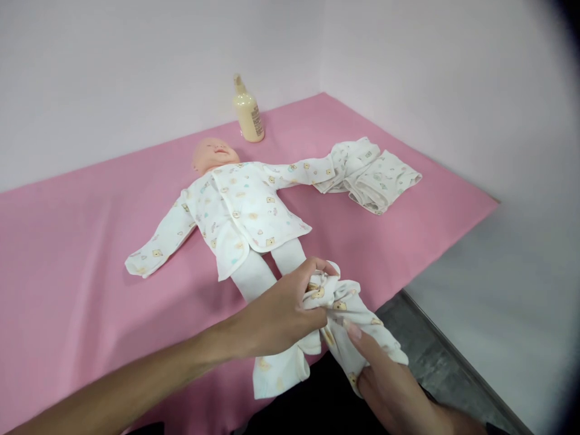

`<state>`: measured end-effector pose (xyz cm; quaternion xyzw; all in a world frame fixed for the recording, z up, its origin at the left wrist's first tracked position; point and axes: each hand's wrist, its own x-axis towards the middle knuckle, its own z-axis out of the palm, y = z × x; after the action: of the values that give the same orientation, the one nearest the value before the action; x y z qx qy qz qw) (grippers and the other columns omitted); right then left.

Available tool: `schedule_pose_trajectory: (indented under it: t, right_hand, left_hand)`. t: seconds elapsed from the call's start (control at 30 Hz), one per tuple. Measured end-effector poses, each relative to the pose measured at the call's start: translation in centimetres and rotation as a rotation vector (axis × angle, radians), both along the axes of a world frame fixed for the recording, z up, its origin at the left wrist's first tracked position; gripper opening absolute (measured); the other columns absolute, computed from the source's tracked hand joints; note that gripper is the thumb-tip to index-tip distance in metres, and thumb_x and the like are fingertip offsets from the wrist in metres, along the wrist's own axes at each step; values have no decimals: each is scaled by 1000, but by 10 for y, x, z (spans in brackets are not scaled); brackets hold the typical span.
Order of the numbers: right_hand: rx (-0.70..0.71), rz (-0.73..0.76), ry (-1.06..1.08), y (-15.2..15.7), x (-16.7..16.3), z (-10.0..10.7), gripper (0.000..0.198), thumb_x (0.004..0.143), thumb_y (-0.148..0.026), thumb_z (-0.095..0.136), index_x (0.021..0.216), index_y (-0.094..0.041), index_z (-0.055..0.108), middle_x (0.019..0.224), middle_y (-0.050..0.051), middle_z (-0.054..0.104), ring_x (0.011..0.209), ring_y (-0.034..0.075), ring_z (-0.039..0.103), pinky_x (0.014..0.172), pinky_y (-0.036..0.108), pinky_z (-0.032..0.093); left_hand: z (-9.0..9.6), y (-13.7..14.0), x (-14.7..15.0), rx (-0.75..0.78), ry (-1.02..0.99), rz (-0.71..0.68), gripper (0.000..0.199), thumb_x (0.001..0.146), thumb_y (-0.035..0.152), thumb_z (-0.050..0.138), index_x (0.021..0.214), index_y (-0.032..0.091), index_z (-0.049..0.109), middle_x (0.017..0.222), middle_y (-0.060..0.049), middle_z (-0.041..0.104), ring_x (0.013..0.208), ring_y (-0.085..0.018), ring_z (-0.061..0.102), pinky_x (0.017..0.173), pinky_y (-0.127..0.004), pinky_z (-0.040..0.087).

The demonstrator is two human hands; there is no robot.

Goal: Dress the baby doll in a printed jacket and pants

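A baby doll [216, 152] lies on its back, dressed in a white printed jacket [247, 205] and white leg coverings [254, 275]. Near the doll's lower legs, my left hand [290, 308] pinches the gathered upper part of white bear-print pants [348, 314]. My right hand [385, 377] grips the same pants lower down, its thumb on top and its other fingers hidden beneath the cloth. Another part of the printed cloth hangs around the doll's foot end, below my left wrist. How far the doll's feet reach into the pants is hidden.
The pink-covered table [104, 241] meets white walls at the back. A cream pump bottle [249, 118] stands behind the doll's head. Folded printed clothes [371, 172] lie at the right, touching the doll's sleeve end. The table's right edge drops to a grey floor [430, 344].
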<state>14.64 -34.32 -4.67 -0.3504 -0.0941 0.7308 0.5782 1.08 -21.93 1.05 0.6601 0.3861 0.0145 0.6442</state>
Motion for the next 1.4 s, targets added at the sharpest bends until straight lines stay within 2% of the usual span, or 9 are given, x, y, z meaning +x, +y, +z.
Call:
schedule_pose_trajectory:
  t: [0.13,0.3,0.43,0.67,0.83,0.97,1.2,1.3,1.4]
  right_hand:
    - [26,38,-14,-2,2,1,40,96,-29,56,136,-32,58,128,3,68,137,21,47,120,46,30]
    - [54,91,-68,-2,10,3,42,97,-29,55,140,-27,56,130,6,66,138,22,47,119,47,32]
    - [105,181,-230,-7,17,1,40,99,-32,52,138,-29,58,133,5,65,140,21,44,122,47,28]
    - [271,275,-704,-20,26,-3,41,96,-38,57,137,-37,59,154,1,44,147,26,33,123,51,21]
    - [315,381,-545,-32,29,-4,55,96,-36,57,148,-41,43,159,0,37,150,24,27,123,48,19]
    - [283,366,-432,-45,30,-11,63,93,-42,60,151,-41,37,157,2,41,148,24,31,121,49,26]
    - [170,360,-517,-59,49,-20,43,94,-45,58,135,-33,58,136,9,64,126,25,60,108,45,46]
    - [172,342,-672,-49,62,-18,29,100,-42,48,107,-25,70,98,6,76,92,19,72,88,35,56]
    - [174,240,-990,-25,73,-14,35,101,-41,46,81,-21,66,75,3,68,72,16,65,73,29,54]
  left_hand:
    - [-4,-1,0,52,3,-37,50,87,27,56,134,30,42,89,1,63,66,-12,58,56,-23,46]
    - [18,0,0,40,60,-72,50,86,29,56,134,27,44,96,-1,66,76,-16,64,64,-26,49]
    - [28,-6,-2,77,148,-51,48,86,24,51,134,28,43,87,2,66,69,-15,62,62,-26,47]
    - [15,-13,-14,536,105,-246,44,87,14,46,129,30,44,101,1,67,84,-16,64,72,-26,47]
    - [11,-10,-15,740,123,-409,40,87,11,42,124,26,43,95,-2,65,83,-17,61,71,-27,45]
    - [11,-3,-9,895,159,-498,43,79,9,49,119,21,42,93,-3,65,79,-18,59,76,-31,47]
    - [11,3,0,1138,432,-540,64,69,5,61,128,18,39,97,-6,64,80,-23,62,73,-35,47]
    - [12,3,0,1157,481,-524,67,71,7,62,133,18,36,103,-8,62,86,-24,63,73,-35,47]
    - [9,5,-6,1104,462,-483,57,79,10,55,132,18,37,105,-8,60,87,-23,62,72,-34,46]
